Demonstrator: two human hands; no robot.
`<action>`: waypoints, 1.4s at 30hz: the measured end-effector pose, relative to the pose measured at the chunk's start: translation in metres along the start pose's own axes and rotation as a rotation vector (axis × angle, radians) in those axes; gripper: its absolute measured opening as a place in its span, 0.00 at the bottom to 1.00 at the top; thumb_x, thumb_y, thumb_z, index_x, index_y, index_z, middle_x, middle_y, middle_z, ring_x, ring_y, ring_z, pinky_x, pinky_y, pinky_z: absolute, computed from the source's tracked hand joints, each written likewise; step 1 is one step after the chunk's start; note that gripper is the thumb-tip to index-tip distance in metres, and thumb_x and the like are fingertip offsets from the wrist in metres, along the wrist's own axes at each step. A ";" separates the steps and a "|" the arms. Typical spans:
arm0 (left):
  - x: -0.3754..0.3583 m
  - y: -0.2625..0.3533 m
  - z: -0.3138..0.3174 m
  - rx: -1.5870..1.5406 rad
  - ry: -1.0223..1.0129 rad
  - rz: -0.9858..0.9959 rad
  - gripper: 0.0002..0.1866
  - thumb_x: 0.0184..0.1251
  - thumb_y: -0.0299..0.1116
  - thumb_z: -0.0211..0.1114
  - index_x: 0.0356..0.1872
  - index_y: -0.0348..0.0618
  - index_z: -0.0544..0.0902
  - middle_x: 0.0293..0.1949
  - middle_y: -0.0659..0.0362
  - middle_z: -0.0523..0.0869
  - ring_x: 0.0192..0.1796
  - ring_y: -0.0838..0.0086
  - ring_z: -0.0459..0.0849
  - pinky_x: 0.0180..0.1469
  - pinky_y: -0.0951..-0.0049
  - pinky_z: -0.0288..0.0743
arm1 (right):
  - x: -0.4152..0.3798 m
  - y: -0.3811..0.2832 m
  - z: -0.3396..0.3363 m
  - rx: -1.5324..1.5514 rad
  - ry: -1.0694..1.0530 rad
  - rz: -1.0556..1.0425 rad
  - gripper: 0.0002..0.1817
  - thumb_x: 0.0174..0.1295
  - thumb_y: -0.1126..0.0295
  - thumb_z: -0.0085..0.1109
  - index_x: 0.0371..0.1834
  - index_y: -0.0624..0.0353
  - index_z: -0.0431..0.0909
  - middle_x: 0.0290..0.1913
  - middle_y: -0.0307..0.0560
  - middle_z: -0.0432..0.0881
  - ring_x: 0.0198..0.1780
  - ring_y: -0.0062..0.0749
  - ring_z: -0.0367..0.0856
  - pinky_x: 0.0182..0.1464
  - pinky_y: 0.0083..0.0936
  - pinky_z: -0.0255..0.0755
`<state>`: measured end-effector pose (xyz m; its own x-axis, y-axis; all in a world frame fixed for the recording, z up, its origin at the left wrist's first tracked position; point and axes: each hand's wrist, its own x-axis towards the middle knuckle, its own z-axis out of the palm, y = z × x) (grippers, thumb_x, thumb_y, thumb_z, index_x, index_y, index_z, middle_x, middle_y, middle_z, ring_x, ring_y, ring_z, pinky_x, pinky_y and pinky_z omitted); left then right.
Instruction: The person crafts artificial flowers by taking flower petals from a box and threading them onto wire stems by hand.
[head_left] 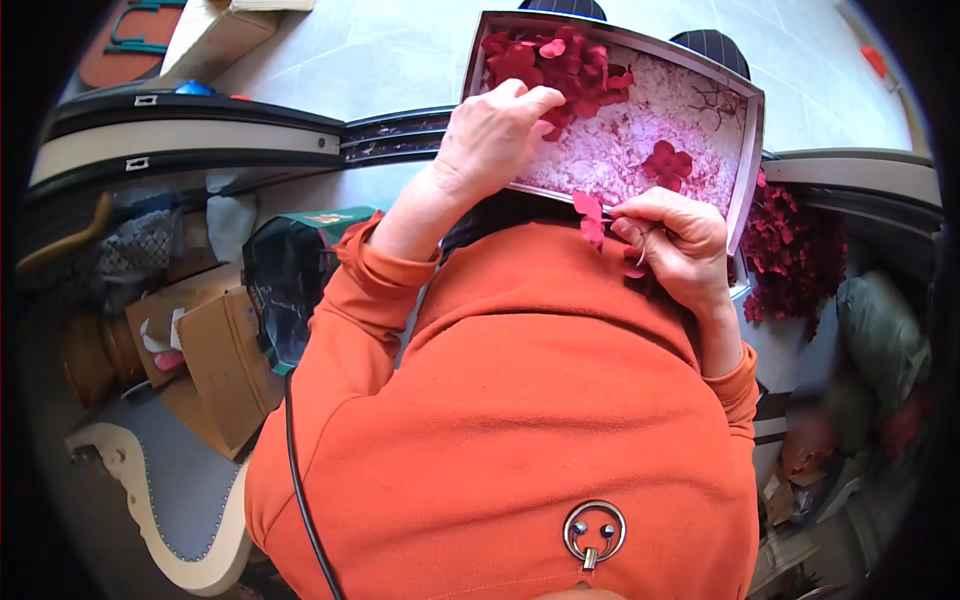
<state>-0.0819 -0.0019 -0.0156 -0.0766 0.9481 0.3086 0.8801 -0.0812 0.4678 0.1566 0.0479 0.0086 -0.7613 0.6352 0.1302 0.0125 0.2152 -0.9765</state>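
Note:
A shallow box (752,170) with a patterned pink-and-white bottom sits across my lap. At its left end lies a pile of red cloth flower petals (575,70), and my left hand (490,138) is over the near edge of that pile. The fingers of this hand are pinched together; what they hold, if anything, is hidden. My right hand (680,240) is closed on a thin flower stem (640,240) at the box's near edge. Red petals (590,222) hang beside its fingertips. A single red flower (667,165) and some bare thin stems (718,102) lie inside the box.
A large bunch of red artificial flowers (790,250) is on the right, below a door track (860,178). To my left are a dark green-edged bag (290,280), a cardboard box (225,360) and a curved cream furniture frame (150,500). A black cable (297,460) runs down my sleeve.

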 end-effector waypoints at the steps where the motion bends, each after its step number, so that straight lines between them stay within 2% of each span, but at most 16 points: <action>1: 0.000 -0.003 0.005 0.070 -0.033 0.002 0.07 0.60 0.31 0.65 0.39 0.46 0.84 0.32 0.53 0.81 0.34 0.57 0.83 0.38 0.64 0.77 | 0.001 0.001 0.001 -0.067 -0.014 -0.005 0.05 0.55 0.85 0.62 0.35 0.67 0.82 0.29 0.44 0.82 0.27 0.21 0.80 0.28 0.17 0.72; 6: 0.003 -0.007 0.012 0.091 -0.069 -0.002 0.09 0.56 0.30 0.68 0.39 0.46 0.83 0.31 0.54 0.79 0.34 0.56 0.82 0.40 0.63 0.77 | 0.005 -0.002 0.003 -0.122 -0.086 -0.033 0.04 0.55 0.84 0.63 0.33 0.67 0.81 0.26 0.44 0.80 0.25 0.22 0.78 0.26 0.19 0.70; 8: 0.004 -0.003 0.010 -0.039 0.173 0.144 0.09 0.57 0.28 0.69 0.39 0.42 0.82 0.30 0.56 0.81 0.32 0.65 0.83 0.38 0.69 0.78 | 0.008 -0.003 0.005 -0.082 -0.129 -0.040 0.02 0.57 0.82 0.63 0.32 0.67 0.80 0.25 0.43 0.78 0.22 0.21 0.76 0.24 0.19 0.68; 9: 0.004 0.004 0.008 -0.041 0.170 0.144 0.09 0.57 0.28 0.69 0.39 0.42 0.82 0.30 0.56 0.81 0.32 0.65 0.83 0.38 0.69 0.78 | 0.009 -0.001 0.006 -0.082 -0.128 -0.037 0.02 0.57 0.82 0.63 0.32 0.67 0.80 0.25 0.43 0.78 0.22 0.21 0.76 0.24 0.19 0.68; 11: 0.003 0.024 0.005 -0.508 -0.001 -0.248 0.07 0.61 0.26 0.68 0.38 0.38 0.81 0.31 0.59 0.84 0.32 0.76 0.83 0.36 0.77 0.78 | 0.010 0.004 0.009 -0.147 -0.044 -0.121 0.02 0.59 0.81 0.63 0.33 0.67 0.80 0.25 0.42 0.77 0.19 0.20 0.75 0.22 0.18 0.67; 12: 0.003 0.031 0.007 -0.791 -0.028 -0.297 0.05 0.67 0.26 0.64 0.39 0.36 0.79 0.34 0.60 0.86 0.35 0.82 0.83 0.36 0.81 0.78 | 0.010 0.002 0.010 -0.137 -0.033 -0.094 0.02 0.59 0.81 0.62 0.34 0.66 0.79 0.25 0.42 0.77 0.19 0.20 0.74 0.22 0.18 0.67; 13: 0.001 0.034 0.006 -1.082 -0.124 -0.403 0.07 0.68 0.27 0.63 0.44 0.36 0.79 0.34 0.60 0.86 0.37 0.80 0.84 0.38 0.81 0.79 | 0.011 0.000 0.011 -0.139 -0.029 -0.090 0.02 0.59 0.81 0.62 0.34 0.66 0.79 0.25 0.42 0.77 0.19 0.20 0.74 0.22 0.18 0.67; 18: 0.001 0.049 0.002 -1.484 -0.213 -0.569 0.12 0.67 0.27 0.65 0.49 0.34 0.80 0.36 0.58 0.86 0.37 0.79 0.85 0.41 0.78 0.82 | 0.010 0.001 0.010 -0.222 0.147 -0.150 0.03 0.58 0.80 0.63 0.34 0.66 0.79 0.24 0.45 0.77 0.22 0.24 0.76 0.23 0.21 0.68; 22: -0.002 0.051 0.002 -1.467 -0.326 -0.651 0.09 0.66 0.27 0.66 0.43 0.33 0.82 0.37 0.57 0.86 0.37 0.79 0.85 0.41 0.79 0.82 | 0.008 -0.003 0.009 -0.383 0.244 -0.237 0.04 0.53 0.81 0.63 0.31 0.65 0.79 0.24 0.47 0.77 0.23 0.32 0.76 0.24 0.26 0.69; 25: -0.006 0.054 0.014 -1.420 -0.272 -0.597 0.08 0.66 0.27 0.65 0.43 0.34 0.82 0.37 0.58 0.86 0.36 0.80 0.85 0.40 0.81 0.81 | 0.006 -0.005 0.008 -0.498 0.284 -0.356 0.07 0.47 0.82 0.64 0.30 0.63 0.79 0.22 0.46 0.76 0.21 0.35 0.73 0.23 0.29 0.68; 28: -0.007 0.052 0.021 -1.072 -0.222 -0.437 0.07 0.68 0.28 0.65 0.42 0.35 0.81 0.36 0.61 0.85 0.37 0.83 0.82 0.39 0.82 0.78 | 0.005 -0.004 0.008 -0.659 0.378 -0.571 0.09 0.42 0.80 0.65 0.28 0.59 0.78 0.20 0.43 0.73 0.19 0.34 0.71 0.21 0.28 0.64; 29: -0.007 0.052 0.022 -0.856 -0.183 -0.331 0.07 0.68 0.28 0.64 0.41 0.35 0.81 0.36 0.62 0.85 0.37 0.83 0.81 0.39 0.83 0.77 | 0.005 -0.003 0.008 -0.659 0.379 -0.569 0.09 0.42 0.80 0.65 0.28 0.59 0.78 0.20 0.43 0.73 0.19 0.34 0.71 0.21 0.28 0.64; 30: -0.007 0.055 0.020 -0.856 -0.184 -0.331 0.07 0.68 0.28 0.64 0.41 0.35 0.81 0.36 0.62 0.85 0.37 0.83 0.81 0.39 0.83 0.77 | 0.005 -0.003 0.007 -0.661 0.331 -0.512 0.09 0.42 0.80 0.65 0.27 0.58 0.77 0.20 0.43 0.72 0.19 0.34 0.71 0.21 0.28 0.64; 33: -0.006 0.061 0.016 -0.987 -0.210 -0.417 0.08 0.70 0.30 0.63 0.42 0.35 0.81 0.35 0.62 0.84 0.37 0.83 0.80 0.39 0.83 0.75 | 0.005 0.001 0.005 -0.680 0.284 -0.433 0.09 0.41 0.78 0.65 0.24 0.57 0.75 0.20 0.41 0.70 0.19 0.35 0.71 0.22 0.29 0.65; 35: -0.007 0.059 0.015 -1.366 -0.335 -0.513 0.08 0.70 0.31 0.62 0.43 0.36 0.80 0.35 0.62 0.84 0.38 0.82 0.81 0.40 0.82 0.78 | 0.005 0.001 0.005 -0.723 0.287 -0.416 0.09 0.41 0.78 0.65 0.26 0.57 0.77 0.21 0.41 0.71 0.20 0.35 0.71 0.22 0.29 0.66; 42: -0.008 0.060 0.013 -1.534 -0.381 -0.656 0.09 0.69 0.30 0.63 0.43 0.35 0.80 0.36 0.59 0.83 0.37 0.78 0.84 0.42 0.77 0.84 | 0.007 0.009 0.008 -0.675 0.360 -0.429 0.13 0.44 0.81 0.64 0.36 0.62 0.80 0.24 0.44 0.75 0.22 0.36 0.76 0.25 0.29 0.71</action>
<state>-0.0224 -0.0107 -0.0006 0.0935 0.9363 -0.3386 -0.4907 0.3393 0.8025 0.1466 0.0485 -0.0009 -0.5392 0.5694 0.6206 0.2391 0.8100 -0.5354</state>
